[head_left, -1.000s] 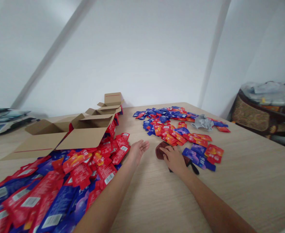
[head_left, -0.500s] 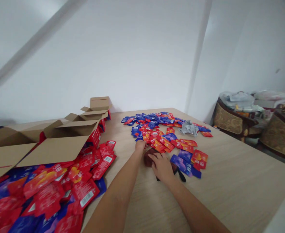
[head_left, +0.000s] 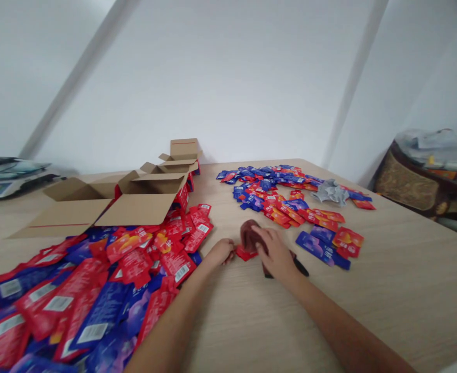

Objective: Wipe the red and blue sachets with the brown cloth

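My left hand (head_left: pixel 221 252) is closed, its fingertips pinching the edge of a red sachet (head_left: pixel 246 253) on the table. My right hand (head_left: pixel 275 253) is closed on a brown cloth (head_left: pixel 247 234), which is bunched up right over that sachet. Under my right wrist lies a dark object (head_left: pixel 300 267) with a black rounded end; the rest of it is hidden. To the right of this hand are several blue and red-orange sachets (head_left: pixel 317 249) lying flat.
A large heap of red and blue sachets (head_left: pixel 92 290) fills the left front. Behind it stand open cardboard boxes (head_left: pixel 139 202) in a row. More sachets (head_left: pixel 267 178) lie at the back, beside crumpled grey material (head_left: pixel 331 192). A scale-like device (head_left: pixel 13 178) stands far left, a chair (head_left: pixel 403 181) right.
My view has turned left. My left hand has drawn back toward me and now has a red sachet at its fingertips. The brown cloth, flatter before, is now lifted and bunched in my right hand.
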`<state>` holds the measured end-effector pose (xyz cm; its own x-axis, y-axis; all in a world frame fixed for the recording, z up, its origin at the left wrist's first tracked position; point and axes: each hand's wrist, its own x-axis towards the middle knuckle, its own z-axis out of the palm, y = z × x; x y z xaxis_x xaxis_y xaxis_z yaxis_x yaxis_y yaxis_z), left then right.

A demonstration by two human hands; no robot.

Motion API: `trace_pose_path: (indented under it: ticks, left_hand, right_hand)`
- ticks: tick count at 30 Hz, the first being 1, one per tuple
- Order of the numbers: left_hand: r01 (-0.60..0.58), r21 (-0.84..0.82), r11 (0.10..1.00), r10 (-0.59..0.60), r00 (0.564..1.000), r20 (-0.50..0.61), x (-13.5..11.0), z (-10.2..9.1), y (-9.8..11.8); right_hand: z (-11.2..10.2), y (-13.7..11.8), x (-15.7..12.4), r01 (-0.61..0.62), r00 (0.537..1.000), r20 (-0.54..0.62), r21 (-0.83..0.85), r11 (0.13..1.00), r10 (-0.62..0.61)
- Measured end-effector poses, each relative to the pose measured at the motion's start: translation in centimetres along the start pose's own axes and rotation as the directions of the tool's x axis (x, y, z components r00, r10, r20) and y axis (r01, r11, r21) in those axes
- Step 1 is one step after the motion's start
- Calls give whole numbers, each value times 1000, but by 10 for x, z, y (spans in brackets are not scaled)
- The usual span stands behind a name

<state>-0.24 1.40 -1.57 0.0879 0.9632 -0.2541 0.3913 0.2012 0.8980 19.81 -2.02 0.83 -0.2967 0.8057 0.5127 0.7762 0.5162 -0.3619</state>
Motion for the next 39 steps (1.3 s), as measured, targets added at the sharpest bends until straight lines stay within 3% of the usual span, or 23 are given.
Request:
trace_pose_path:
  ticks: [2, 4, 7, 11, 14, 17, 20, 23, 26, 28, 29, 30, 31, 33, 34, 35, 37, 39]
  left_hand:
    - [19, 85, 996, -25, 998, 66, 0, -1, 0]
    - [-16, 118, 993, 4, 995, 103, 0, -1, 3]
    - [-63, 96, 993, 48, 988, 145, -2, -4, 6]
    - [-52, 76, 996, 38, 984, 174, -5, -4, 8]
    - [-49, 101, 994, 31, 985, 169, -3, -1, 8]
    - [-46, 129, 991, 29, 991, 128, -1, 2, 8]
    - [-22, 140, 990, 9, 996, 92, 0, 4, 8]
    - [-36, 94, 995, 32, 999, 39, 1, 4, 5]
    - [-105, -73, 992, 104, 994, -23, 2, 3, 2]
    - [-121, -153, 981, 120, 993, -17, 1, 1, 1]
    - [-126, -160, 979, 125, 992, -16, 0, 0, 2]
    - [-142, -146, 979, 139, 990, -31, -1, -2, 3]
    - [-177, -111, 978, 171, 983, -61, -4, -4, 6]
    - [-294, 18, 956, 294, 948, -120, -11, -7, 14]
    - [-364, 102, 926, 375, 920, -116, -16, -9, 19]
    - [-428, 186, 884, 448, 891, -78, -21, -11, 25]
    - [-514, 322, 795, 522, 850, 69, -31, -15, 38]
    - [-531, 415, 739, 489, 846, 212, -38, -19, 48]
  right_hand:
    - [5, -17, -4, 107, 983, 155, -59, 993, -97]
    - [7, -15, -2, 82, 972, 229, -158, 984, -44]
    - [5, 15, 7, -90, 968, 194, -328, 940, 161]
    - [0, 45, 12, -136, 980, 94, -329, 934, 176]
    - [1, 36, 7, -109, 991, 45, -266, 958, 125]
    - [4, 11, 2, -28, 989, 138, -208, 978, 57]
    - [6, -17, -2, 84, 965, 253, -80, 993, -62]
    - [5, -35, -5, 131, 908, 379, 150, 980, -179]
    - [0, -35, -3, 7, 811, 526, 431, 902, -258]
    - [-8, -26, -1, -139, 733, 593, 610, 780, -334]
    - [-12, -19, 0, -211, 714, 600, 675, 707, -360]
    - [-17, -11, 1, -267, 731, 583, 723, 638, -355]
    - [-22, -3, 2, -298, 779, 545, 758, 580, -311]
    - [-31, 13, 4, -296, 911, 399, 808, 509, -104]
    - [-34, 20, 6, -272, 955, 295, 831, 484, 31]
    - [-36, 27, 8, -240, 969, 182, 854, 461, 168]
    - [-36, 37, 11, -172, 919, -12, 887, 427, 394]
    - [-33, 43, 13, -129, 845, -131, 892, 434, 519]
